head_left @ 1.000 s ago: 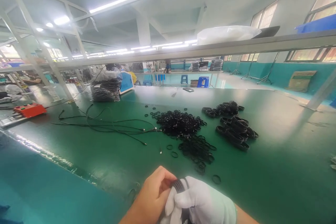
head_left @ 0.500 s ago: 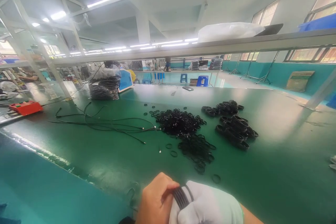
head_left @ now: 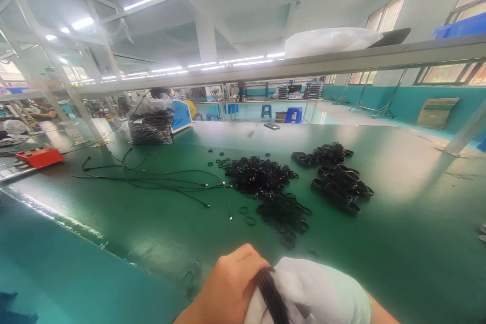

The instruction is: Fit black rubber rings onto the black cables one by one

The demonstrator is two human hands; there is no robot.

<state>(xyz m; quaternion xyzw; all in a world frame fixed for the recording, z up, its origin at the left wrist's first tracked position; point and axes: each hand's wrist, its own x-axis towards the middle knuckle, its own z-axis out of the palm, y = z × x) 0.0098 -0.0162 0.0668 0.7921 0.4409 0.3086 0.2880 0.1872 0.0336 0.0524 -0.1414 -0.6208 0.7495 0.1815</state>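
Note:
At the bottom of the head view my bare left hand (head_left: pixel 236 278) is closed, its thumb and fingers pressed on a stack of thin black bands (head_left: pixel 272 294). My right hand (head_left: pixel 319 286), in a white glove, meets it from the right with curled fingers. The bands lie side by side across the white glove fabric; whether they loop fully round the gloved fingers is hidden. Ahead on the green table is a pile of small black rings (head_left: pixel 260 176). Closer to me spreads a looser heap of black bands (head_left: pixel 284 212), with a few single ones beside it.
Bundled black loops (head_left: pixel 337 185) sit right of the piles. Black cables (head_left: pixel 152 178) stretch out at the left, near a red box (head_left: pixel 40 157). Farther back are a black plastic bag (head_left: pixel 151 129), a blue machine (head_left: pixel 181 115) and a phone (head_left: pixel 272 126). A shelf (head_left: pixel 235 78) crosses above.
Both hands have shifted slightly up and to the right. The black bands now show as a longer, tighter strip across the glove. A single band near the glove is now mostly covered.

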